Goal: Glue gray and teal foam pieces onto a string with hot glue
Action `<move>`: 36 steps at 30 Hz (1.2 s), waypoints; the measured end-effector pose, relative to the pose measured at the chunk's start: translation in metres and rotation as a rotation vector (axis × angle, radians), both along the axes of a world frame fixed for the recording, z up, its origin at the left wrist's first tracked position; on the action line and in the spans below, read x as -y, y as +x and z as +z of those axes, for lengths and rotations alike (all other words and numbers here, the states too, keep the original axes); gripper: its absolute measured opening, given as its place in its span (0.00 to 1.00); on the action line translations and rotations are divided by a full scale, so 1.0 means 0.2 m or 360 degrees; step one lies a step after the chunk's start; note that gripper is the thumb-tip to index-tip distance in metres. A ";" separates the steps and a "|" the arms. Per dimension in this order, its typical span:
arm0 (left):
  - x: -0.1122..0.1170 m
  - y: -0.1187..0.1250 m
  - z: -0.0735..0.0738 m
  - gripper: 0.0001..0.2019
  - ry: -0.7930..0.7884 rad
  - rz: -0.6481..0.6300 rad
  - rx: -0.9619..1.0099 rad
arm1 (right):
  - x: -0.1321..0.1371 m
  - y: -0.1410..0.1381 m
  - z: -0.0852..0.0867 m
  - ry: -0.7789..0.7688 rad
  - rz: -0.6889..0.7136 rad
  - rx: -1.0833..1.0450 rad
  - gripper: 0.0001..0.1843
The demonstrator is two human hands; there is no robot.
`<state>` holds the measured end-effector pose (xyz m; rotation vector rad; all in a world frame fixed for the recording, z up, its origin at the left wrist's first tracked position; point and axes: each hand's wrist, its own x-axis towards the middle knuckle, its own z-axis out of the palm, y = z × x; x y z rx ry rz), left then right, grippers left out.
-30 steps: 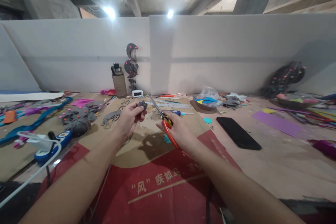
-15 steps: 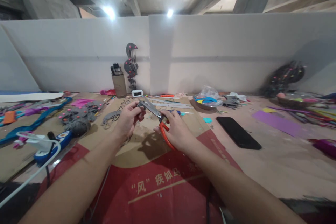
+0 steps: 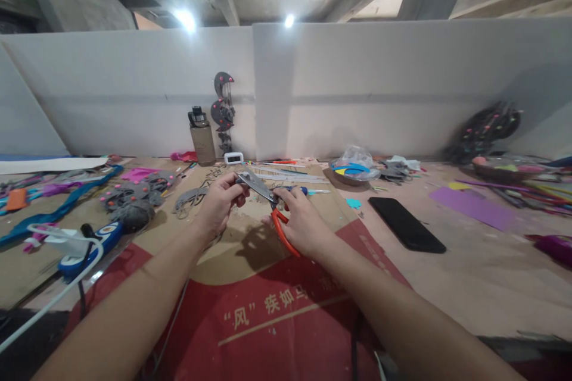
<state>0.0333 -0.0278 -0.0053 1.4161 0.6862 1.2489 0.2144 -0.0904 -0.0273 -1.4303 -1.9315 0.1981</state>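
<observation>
My right hand [image 3: 300,218] is closed on a pair of scissors [image 3: 258,184] with red-orange handles, the blades pointing up and to the left. Their tips reach the fingers of my left hand [image 3: 227,201], which are pinched together on a small dark grey piece, mostly hidden by the fingers and blades; I cannot make out its kind. Both hands hover over a cardboard sheet [image 3: 263,321] printed red with pale lettering. Beyond my left hand, grey felt-like scraps [image 3: 190,199] lie on the cardboard.
A black phone [image 3: 406,224] lies to the right, with a bowl [image 3: 353,174] behind it. At the left are a blue power strip [image 3: 96,250], a grey yarn ball [image 3: 133,214] and coloured scraps. A bottle [image 3: 202,140] and small white clock [image 3: 233,158] stand near the white partition [image 3: 379,65].
The scissor blades have shifted slightly against the piece at my left fingertips and look closer together. Both hands stay in nearly the same place.
</observation>
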 end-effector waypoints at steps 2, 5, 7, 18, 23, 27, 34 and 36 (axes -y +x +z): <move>0.00 0.00 0.00 0.03 0.0003 0.0020 -0.0008 | 0.00 0.00 0.00 0.0004 -0.0003 0.0014 0.28; 0.00 0.00 0.00 0.04 0.0003 0.0061 -0.0016 | 0.00 0.00 0.00 0.0013 0.0003 0.0028 0.27; 0.00 0.00 0.00 0.03 0.0004 0.0090 -0.0031 | 0.00 0.00 0.00 0.0019 0.0009 0.0029 0.27; 0.00 0.01 -0.01 0.03 0.0016 0.0108 -0.0060 | 0.00 0.00 0.00 0.0052 -0.0019 0.0067 0.25; 0.00 0.01 -0.01 0.02 0.0024 0.0094 -0.0053 | 0.01 0.00 0.00 0.0066 -0.0026 0.0084 0.24; 0.00 0.01 -0.01 0.03 0.0033 0.0079 -0.0055 | 0.01 0.00 0.00 0.0065 -0.0024 0.0096 0.24; 0.00 0.01 -0.01 0.02 0.0051 0.0047 -0.0042 | 0.01 0.00 0.01 0.0050 -0.0022 0.0092 0.24; 0.00 0.00 -0.01 0.02 0.0049 0.0035 -0.0048 | 0.01 0.00 0.01 0.0059 -0.0024 0.0090 0.24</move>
